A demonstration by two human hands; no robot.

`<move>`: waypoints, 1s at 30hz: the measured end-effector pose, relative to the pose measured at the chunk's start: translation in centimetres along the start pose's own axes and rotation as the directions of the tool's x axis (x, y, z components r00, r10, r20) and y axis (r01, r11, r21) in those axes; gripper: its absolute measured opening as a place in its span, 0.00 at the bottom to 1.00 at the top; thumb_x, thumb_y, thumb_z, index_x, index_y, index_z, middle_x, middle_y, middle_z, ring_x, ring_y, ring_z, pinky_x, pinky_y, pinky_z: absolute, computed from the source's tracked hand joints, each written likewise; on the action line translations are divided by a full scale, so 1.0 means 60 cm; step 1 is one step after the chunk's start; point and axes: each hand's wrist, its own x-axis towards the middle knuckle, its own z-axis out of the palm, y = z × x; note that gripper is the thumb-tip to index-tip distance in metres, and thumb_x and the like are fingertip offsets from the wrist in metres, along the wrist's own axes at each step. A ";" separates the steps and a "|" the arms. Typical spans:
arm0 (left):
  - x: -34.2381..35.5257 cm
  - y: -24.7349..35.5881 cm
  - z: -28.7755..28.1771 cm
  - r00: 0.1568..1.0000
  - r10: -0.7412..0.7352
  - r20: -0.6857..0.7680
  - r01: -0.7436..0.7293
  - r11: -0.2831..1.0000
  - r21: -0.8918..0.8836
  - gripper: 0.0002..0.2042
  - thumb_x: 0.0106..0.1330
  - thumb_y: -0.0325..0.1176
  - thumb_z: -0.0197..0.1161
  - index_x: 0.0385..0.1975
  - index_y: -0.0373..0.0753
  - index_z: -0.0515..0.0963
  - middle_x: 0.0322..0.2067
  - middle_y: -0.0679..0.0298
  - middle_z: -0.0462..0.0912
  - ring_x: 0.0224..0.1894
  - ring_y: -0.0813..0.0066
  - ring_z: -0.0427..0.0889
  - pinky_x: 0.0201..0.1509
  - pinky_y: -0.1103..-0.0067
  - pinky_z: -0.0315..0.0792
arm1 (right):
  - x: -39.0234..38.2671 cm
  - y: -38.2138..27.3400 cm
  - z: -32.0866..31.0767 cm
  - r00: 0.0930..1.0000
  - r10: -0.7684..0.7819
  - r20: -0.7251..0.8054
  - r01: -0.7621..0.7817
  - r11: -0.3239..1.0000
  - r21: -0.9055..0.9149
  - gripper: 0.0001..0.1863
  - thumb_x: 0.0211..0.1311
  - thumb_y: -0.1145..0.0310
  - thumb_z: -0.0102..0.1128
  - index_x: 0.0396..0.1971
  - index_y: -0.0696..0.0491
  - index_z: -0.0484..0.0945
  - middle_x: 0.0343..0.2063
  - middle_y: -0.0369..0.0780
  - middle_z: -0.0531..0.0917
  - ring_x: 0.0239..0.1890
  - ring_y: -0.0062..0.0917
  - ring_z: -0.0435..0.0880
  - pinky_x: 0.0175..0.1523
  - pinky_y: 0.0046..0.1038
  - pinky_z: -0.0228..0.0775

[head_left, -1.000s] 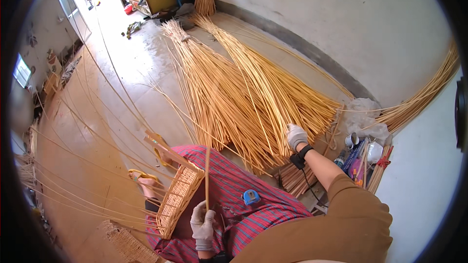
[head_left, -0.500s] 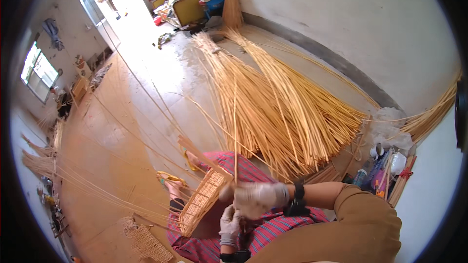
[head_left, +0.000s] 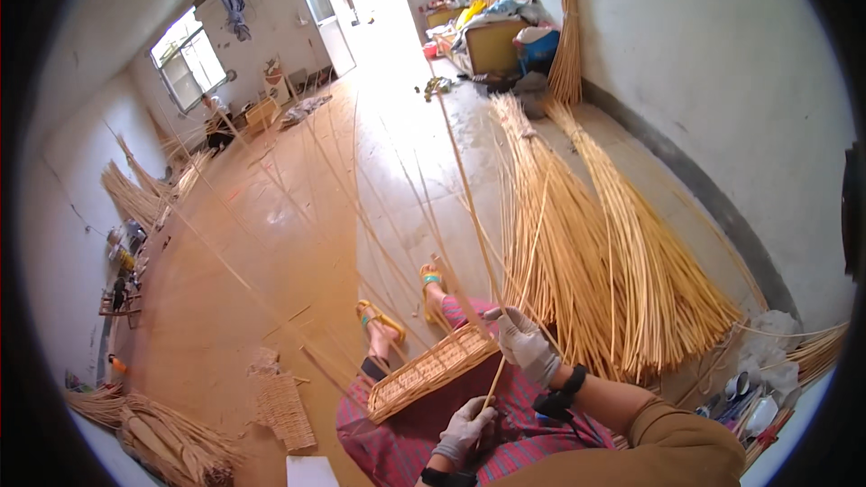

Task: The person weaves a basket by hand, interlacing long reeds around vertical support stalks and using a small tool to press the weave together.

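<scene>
A half-woven wicker basket base [head_left: 433, 370] lies across my lap on a red-and-blue striped cloth [head_left: 383, 437]. Long thin stakes fan out from it over the floor. My left hand [head_left: 465, 431], in a pale work glove, is closed around the lower end of a wicker rod [head_left: 493, 381]. That rod slants up to my right hand [head_left: 528, 347], gloved as well, whose fingers pinch it beside the basket's right end. A flat wooden strip [head_left: 465, 296] sticks up from that same end.
Big bundles of wicker rods [head_left: 577, 261] spread on the floor to my right. At lower left lie a woven piece [head_left: 287, 406] and another bundle [head_left: 176, 442]. Tools and plastic bags [head_left: 767, 361] sit at far right. Another person [head_left: 216, 122] is by the window.
My hands were close together and are now apart, with the rod stretched between them. The basket lies at a flatter angle, and the whole view has turned toward the left.
</scene>
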 end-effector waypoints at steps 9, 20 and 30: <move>-0.020 0.036 0.018 0.981 -0.154 0.119 0.173 0.970 -0.173 0.19 0.73 0.29 0.61 0.62 0.39 0.71 0.36 0.68 0.81 0.29 0.85 0.74 0.31 0.86 0.72 | 0.049 0.040 -0.138 0.920 0.166 -0.355 -0.164 0.986 0.036 0.12 0.79 0.58 0.49 0.40 0.46 0.80 0.12 0.24 0.65 0.08 0.11 0.58 0.12 0.19 0.47; -0.006 0.016 0.019 0.967 -0.093 0.239 0.103 0.994 -0.032 0.25 0.73 0.38 0.63 0.66 0.43 0.66 0.44 0.67 0.79 0.36 0.81 0.77 0.40 0.80 0.77 | 0.034 0.054 -0.165 0.892 0.307 -0.332 -0.302 0.951 0.069 0.12 0.79 0.55 0.49 0.41 0.44 0.78 0.11 0.25 0.62 0.08 0.13 0.58 0.11 0.21 0.48; 0.005 0.018 0.008 0.951 0.040 0.307 -0.126 0.957 0.263 0.26 0.74 0.47 0.60 0.68 0.44 0.66 0.52 0.61 0.79 0.54 0.72 0.79 0.61 0.73 0.73 | 0.035 0.050 -0.141 0.892 0.208 -0.401 -0.256 0.964 -0.069 0.13 0.79 0.54 0.48 0.43 0.45 0.78 0.10 0.26 0.62 0.08 0.12 0.58 0.11 0.20 0.47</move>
